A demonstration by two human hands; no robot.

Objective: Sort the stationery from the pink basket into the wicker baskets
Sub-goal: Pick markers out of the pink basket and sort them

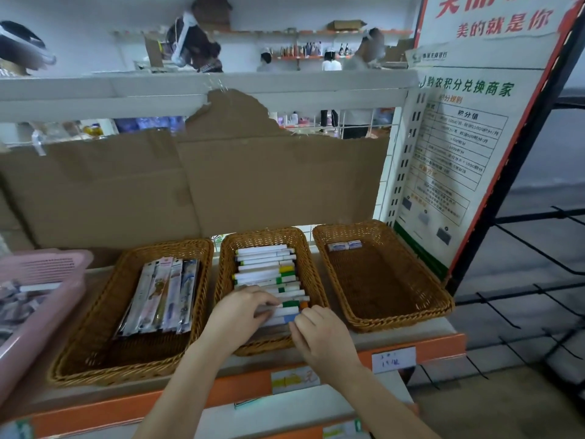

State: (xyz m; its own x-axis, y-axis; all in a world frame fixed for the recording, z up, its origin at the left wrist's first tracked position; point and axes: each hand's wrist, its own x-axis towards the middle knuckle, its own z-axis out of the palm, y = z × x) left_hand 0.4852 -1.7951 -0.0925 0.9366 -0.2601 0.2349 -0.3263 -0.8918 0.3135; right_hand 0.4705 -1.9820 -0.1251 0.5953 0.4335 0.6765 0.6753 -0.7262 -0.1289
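Now, from the head view, both hands meet at the near end of the middle wicker basket (226, 264). The left hand (239, 315) pinches a white pen (286, 310) in a narrow grip; the right hand (323, 335) curls its fingers at the same pens. Packaged pens (161, 293) fill the left wicker basket (95, 353), erasers (344, 246) lie far in the right wicker basket (411, 312), and the pink basket (41, 315) sits far left on the shelf (395, 334).

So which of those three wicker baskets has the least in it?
The right wicker basket: it holds only two small erasers at its far edge, while the middle basket is packed with pens and the left basket holds packets.
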